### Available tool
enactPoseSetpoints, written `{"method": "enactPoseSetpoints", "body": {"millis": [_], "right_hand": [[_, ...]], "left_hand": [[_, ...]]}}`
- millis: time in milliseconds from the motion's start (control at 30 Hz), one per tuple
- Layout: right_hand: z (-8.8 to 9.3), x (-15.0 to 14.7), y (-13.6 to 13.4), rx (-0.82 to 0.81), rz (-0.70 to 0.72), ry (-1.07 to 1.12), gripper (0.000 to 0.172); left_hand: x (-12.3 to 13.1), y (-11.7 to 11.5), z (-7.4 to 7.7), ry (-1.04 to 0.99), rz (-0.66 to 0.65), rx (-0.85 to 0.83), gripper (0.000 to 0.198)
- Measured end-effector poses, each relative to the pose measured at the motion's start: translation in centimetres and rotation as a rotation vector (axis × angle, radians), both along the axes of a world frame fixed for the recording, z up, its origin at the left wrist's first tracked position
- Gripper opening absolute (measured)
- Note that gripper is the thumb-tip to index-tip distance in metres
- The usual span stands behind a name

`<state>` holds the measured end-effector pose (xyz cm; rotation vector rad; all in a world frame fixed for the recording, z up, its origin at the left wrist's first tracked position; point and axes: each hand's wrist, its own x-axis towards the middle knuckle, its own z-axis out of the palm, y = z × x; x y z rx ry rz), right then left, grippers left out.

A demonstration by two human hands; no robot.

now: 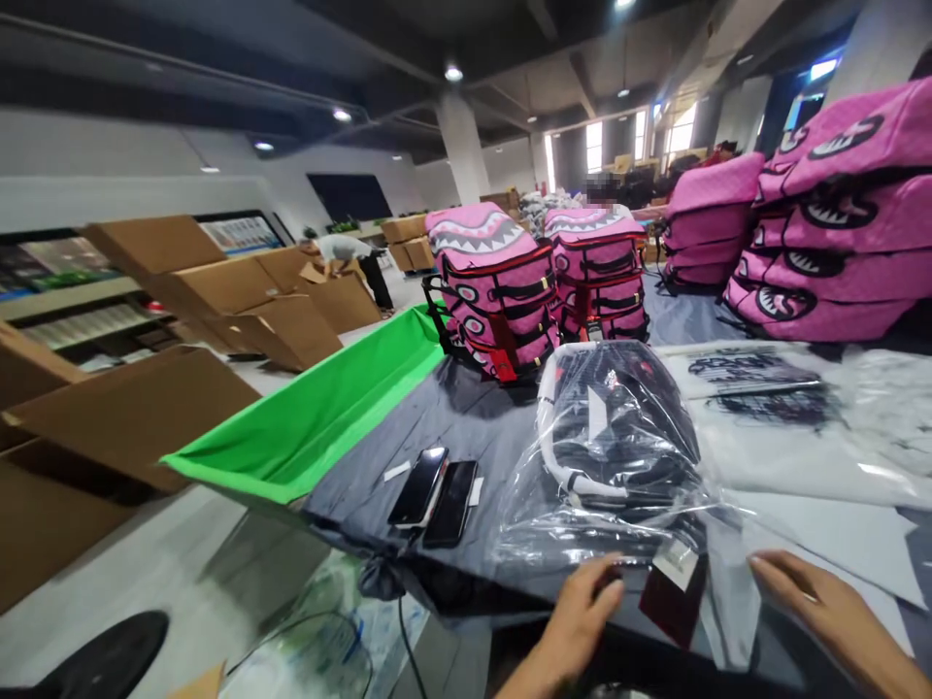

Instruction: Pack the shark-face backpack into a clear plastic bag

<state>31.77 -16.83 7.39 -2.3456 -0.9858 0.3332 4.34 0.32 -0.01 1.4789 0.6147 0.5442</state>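
Plastic bag (612, 456) edge under left hand (582, 607) (right hand (822, 607) beside).

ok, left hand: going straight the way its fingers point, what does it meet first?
Probably the clear bag around the black backpack; the left hand looks to be at its near edge. Dark tag sits just right of that line.

Left hand (582, 607) and right hand (815, 597) rest on the near end of a plastic-bagged backpack (618, 437).
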Motion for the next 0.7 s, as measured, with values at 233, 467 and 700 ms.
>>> {"method": "enactPoseSetpoints", "body": {"millis": [233,467,700], "right_hand": [[-0.6,-2.3,3.1,-0.12,-0.107,-0.094,0.072],[-2.1,0.9,0.5,0.031,0.04,0.078,0.05],[-4.2,-1.8,-1.3,0.202,0.193,0.394,0.05]], "left_hand": [[10.5,-1.9,0.8,0.254,-0.023,0.229,0.041],[9.8,-0.9,0.6,0.045,0.09,-0.532,0.029],[10.1,-1.3,3.6,-0.069,-0.083,-0.774,0.051]]}}
